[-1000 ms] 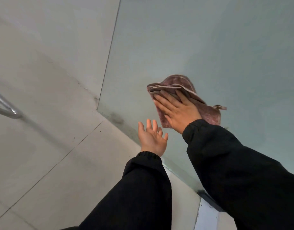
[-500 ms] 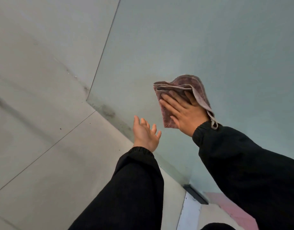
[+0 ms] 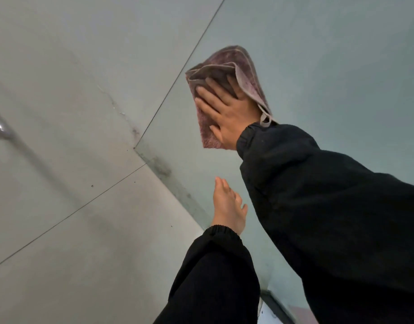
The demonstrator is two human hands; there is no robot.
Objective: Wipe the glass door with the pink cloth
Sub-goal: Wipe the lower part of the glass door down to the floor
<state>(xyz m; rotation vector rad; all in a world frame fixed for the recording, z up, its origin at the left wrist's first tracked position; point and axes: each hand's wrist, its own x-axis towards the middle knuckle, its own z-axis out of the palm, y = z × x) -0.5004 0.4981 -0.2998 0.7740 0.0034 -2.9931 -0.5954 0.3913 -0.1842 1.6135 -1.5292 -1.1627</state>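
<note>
Glass door [image 3: 318, 54]: right fingers [image 3: 208, 105] flat against pink cloth [image 3: 234, 57].

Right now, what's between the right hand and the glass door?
The folded pink cloth: the right hand presses it flat against the glass door, with one fold draped over that hand. The head view shows it.

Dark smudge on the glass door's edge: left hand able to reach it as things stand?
Probably yes. The bare left hand is open, empty, and sits near the dark smudge on the pale glass door; nothing lies between. The folded pink cloth is higher, under the right hand.
</note>
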